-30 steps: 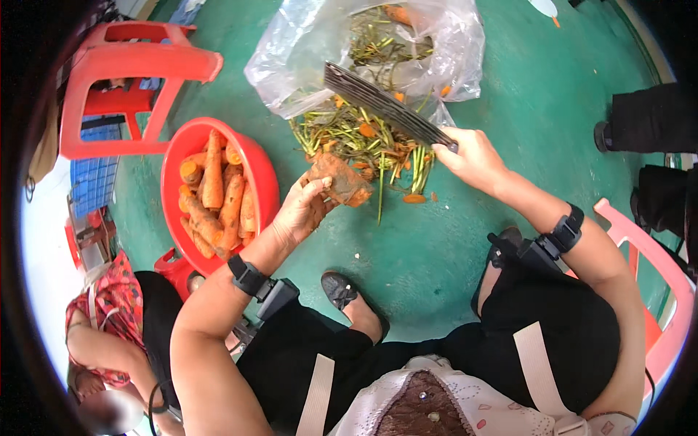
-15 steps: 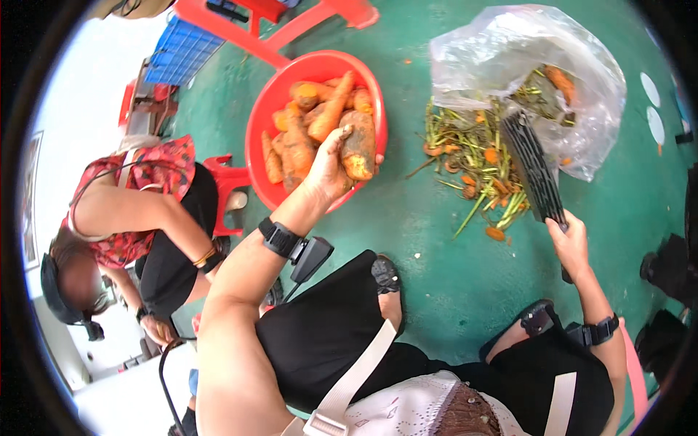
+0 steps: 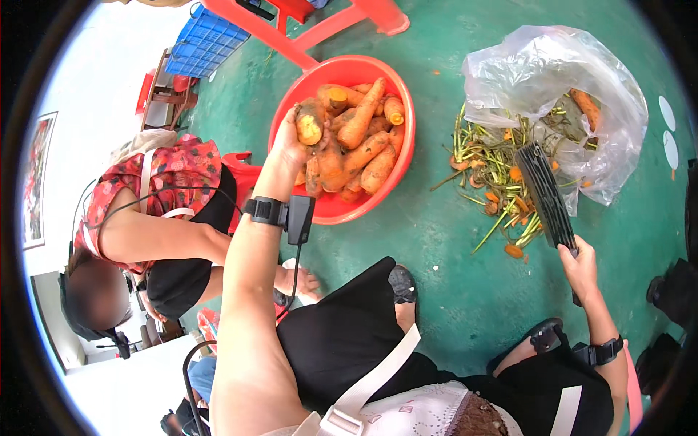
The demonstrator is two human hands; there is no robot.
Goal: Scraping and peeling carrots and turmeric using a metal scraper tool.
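My left hand [image 3: 291,139] is at the left side of a red plastic basin [image 3: 339,211], fingers closed around a thick, soil-stained carrot [image 3: 310,122]. The carrot's cut end shows yellow and faces me. Beneath and beside it, several dirty orange carrots [image 3: 361,152] are heaped in the basin. In my right hand [image 3: 580,269] is the handle of a broad kitchen knife [image 3: 547,196] with a dark, ridged blade. That blade points away from me, over the right edge of a pile of green stem trimmings and carrot ends [image 3: 502,171] on the floor.
A clear plastic bag [image 3: 509,69] with trimmings and a carrot piece lies beyond the knife. Behind the basin stands a red stool [image 3: 320,33], with a blue crate [image 3: 203,43] farther left. A person in a red patterned top [image 3: 167,174] sits close on my left.
My left hand has carried the carrot leftward across the basin, from its right side to its left. The right hand keeps the knife near the trimmings. The view has shifted slightly.
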